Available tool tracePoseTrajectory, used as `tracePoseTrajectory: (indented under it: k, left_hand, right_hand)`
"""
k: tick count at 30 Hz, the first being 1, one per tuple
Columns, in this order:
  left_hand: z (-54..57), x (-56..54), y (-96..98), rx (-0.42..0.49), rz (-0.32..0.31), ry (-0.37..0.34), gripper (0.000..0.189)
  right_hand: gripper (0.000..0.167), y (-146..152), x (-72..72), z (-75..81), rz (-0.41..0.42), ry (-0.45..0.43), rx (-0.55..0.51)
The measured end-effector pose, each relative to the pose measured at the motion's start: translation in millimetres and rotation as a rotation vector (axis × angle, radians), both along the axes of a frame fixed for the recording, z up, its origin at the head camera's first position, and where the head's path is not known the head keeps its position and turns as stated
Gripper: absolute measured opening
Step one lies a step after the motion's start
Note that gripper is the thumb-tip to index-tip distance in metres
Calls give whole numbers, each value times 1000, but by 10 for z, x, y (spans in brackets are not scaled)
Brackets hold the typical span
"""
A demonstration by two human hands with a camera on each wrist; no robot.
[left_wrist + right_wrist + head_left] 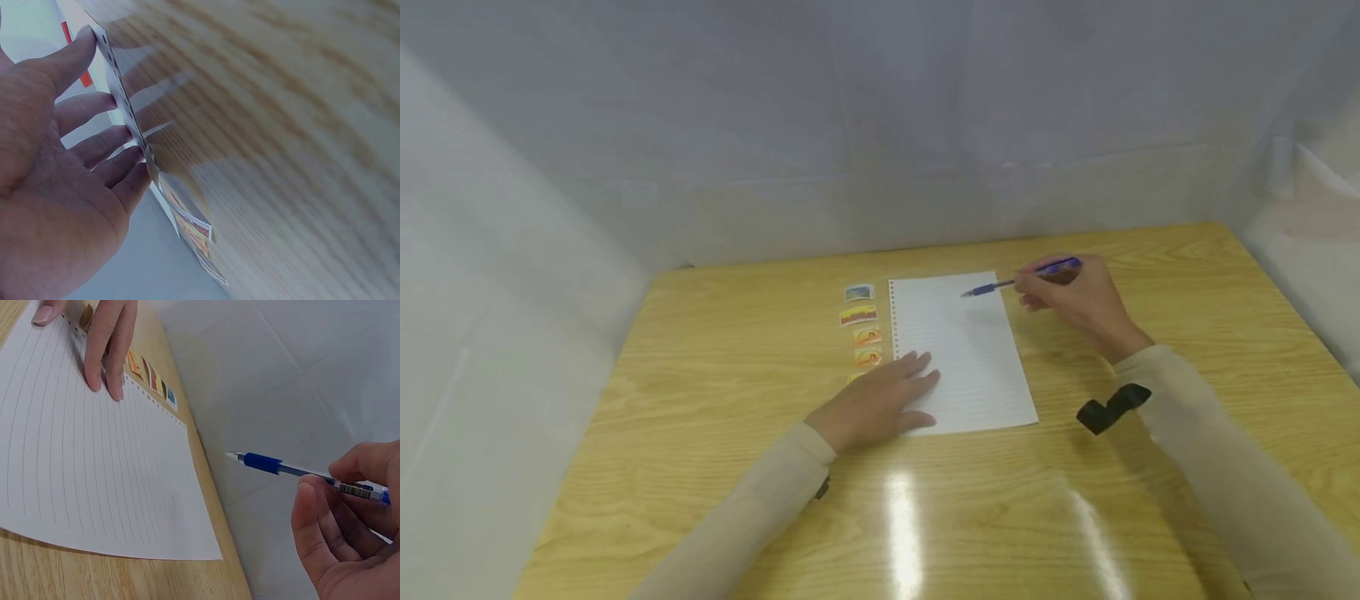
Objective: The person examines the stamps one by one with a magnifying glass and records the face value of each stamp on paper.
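Note:
A sheet of lined paper (970, 358) with punched holes down its left edge lies on the wooden table. My left hand (880, 400) rests on its lower left part, fingers spread and fairly straight. In my right hand (1078, 300) a blue pen (981, 290) is pinched between thumb and fingers, held well back from the tip. The bare tip points left, over the upper part of the sheet in the head view. In the right wrist view the pen (262, 462) appears raised above the paper. No writing shows on the lines (94, 462).
Left of the sheet runs a column of small stamps: a blue one (859, 292), a red and yellow one (858, 316), and orange ones (867, 337) below. My left hand partly covers the lowest. A pale cloth (880, 208) hangs behind the table; a black strap (1112, 408) sits at my right sleeve.

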State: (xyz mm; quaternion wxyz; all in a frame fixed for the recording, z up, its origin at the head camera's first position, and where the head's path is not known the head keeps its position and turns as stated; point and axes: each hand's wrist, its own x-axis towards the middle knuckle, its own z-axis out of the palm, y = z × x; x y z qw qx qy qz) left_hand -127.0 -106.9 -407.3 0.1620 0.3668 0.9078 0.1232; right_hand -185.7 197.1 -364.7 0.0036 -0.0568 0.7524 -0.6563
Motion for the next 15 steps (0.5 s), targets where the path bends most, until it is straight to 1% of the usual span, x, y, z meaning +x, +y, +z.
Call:
tracePoseTrajectory:
  k: [4, 7, 13, 15]
  left_hand:
    - [-5, 1, -2, 4, -3, 5, 65]
    - [-6, 2, -2, 7, -8, 8, 65]
    - [-9, 3, 0, 2, -7, 5, 65]
    - [-9, 4, 0, 2, -6, 4, 66]
  right_hand:
    - [33, -27, -7, -8, 12, -17, -15]
    - [31, -41, -11, -22, 23, -27, -28]
    - [25, -80, -30, -63, 69, -53, -131]
    - [26, -88, -32, -78, 83, -64, -127]
